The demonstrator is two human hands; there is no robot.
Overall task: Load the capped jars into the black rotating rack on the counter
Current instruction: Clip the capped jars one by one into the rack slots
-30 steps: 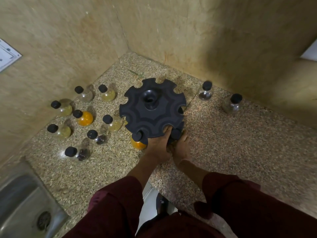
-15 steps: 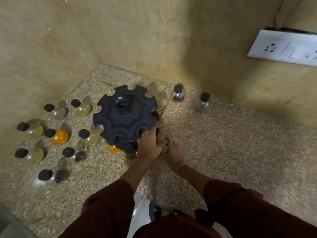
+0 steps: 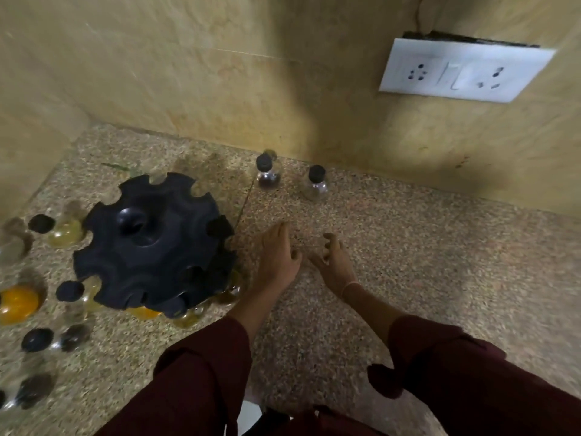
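The black rotating rack (image 3: 151,247) stands on the speckled counter (image 3: 440,262) at left, with a few black-capped jars hanging in its near and right slots. My left hand (image 3: 278,259) hovers just right of the rack, fingers loosely extended, holding nothing. My right hand (image 3: 333,262) is beside it, fingers curled and apart, also without a jar. Two clear jars with black caps stand near the back wall: one (image 3: 267,174) and another (image 3: 316,184), beyond both hands. Several more capped jars, some yellow (image 3: 64,232) and one orange (image 3: 17,303), lie left of the rack, blurred.
Beige walls meet in a corner behind the rack. A white socket and switch plate (image 3: 462,69) is on the back wall at upper right. Dark red sleeves (image 3: 456,372) fill the bottom of the view. Bare counter stretches to the right.
Both hands have left the rack's front edge and moved right, apart from it. The view has swung right, pushing the rack and loose jars toward the left edge.
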